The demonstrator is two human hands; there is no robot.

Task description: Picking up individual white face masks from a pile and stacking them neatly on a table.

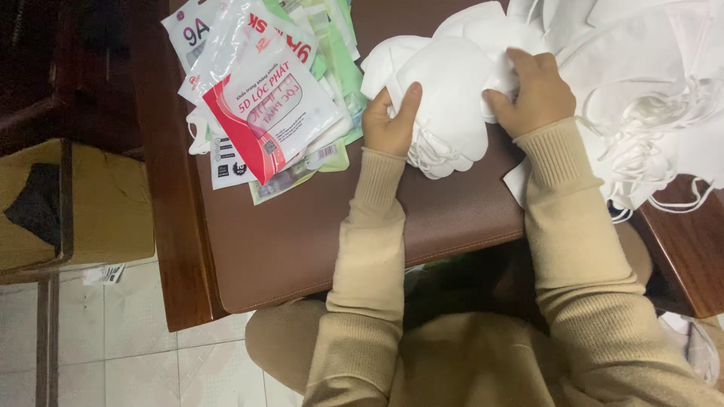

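A dark brown padded desk mat with stitched edges (302, 234) covers most of a reddish-brown wooden table (170, 226), whose near-left corner juts out over a pale tiled floor (151, 362); a loose heap of white fabric face masks with thin white ear loops (648, 83) spreads over the far-right corner of the table and spills past the mat's right edge; a brown cardboard box (113, 203) stands on the floor well apart from the table's left edge; a fanned pile of flat plastic mask packets, red-and-white on top with pale green ones beneath (264, 98), lies at the far-left part of the mat, just beside the person's left hand; a small stack of white cupped face masks (449, 98) sits on the mat near its far edge, between the packets and the big heap, its ear loops hanging toward the near side; the right hand (535, 90), in a ribbed beige sleeve, curls over the stack's right side with fingers bent down onto the top mask, gripping it; the left hand (391, 120) clasps the stack's left edge, thumb pressed upward against the white fabric, fingers tucked underneath and hidden.
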